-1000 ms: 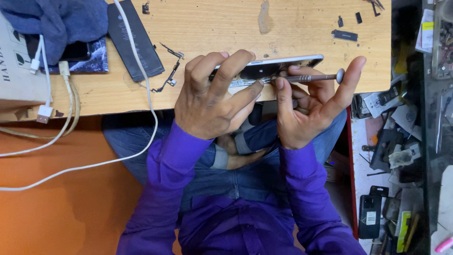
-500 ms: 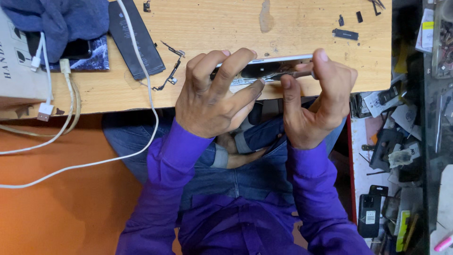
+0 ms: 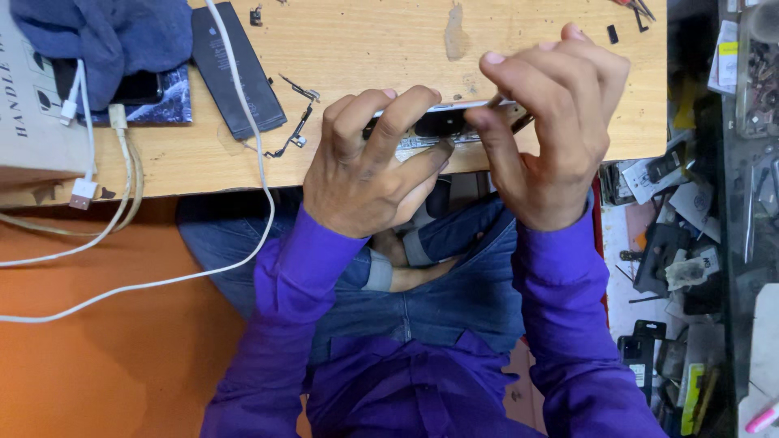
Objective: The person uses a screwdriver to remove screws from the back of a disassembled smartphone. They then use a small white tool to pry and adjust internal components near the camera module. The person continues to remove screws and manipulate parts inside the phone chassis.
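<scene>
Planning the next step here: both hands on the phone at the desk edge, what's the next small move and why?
Probably keep the left hand clamped and let the right hand ease the phone edge apart gently: both hands grip it, held edge-up over the wooden desk, right fingertips pinching one end.

We see a light wooden table [image 3: 365, 32] across the far side, its top scuffed and stained. Below its near edge on the left, the floor [image 3: 97, 373] is plain orange. On the right stands a dark shelf [image 3: 734, 203] crowded with small parts and tools. The light is even and soft.
</scene>
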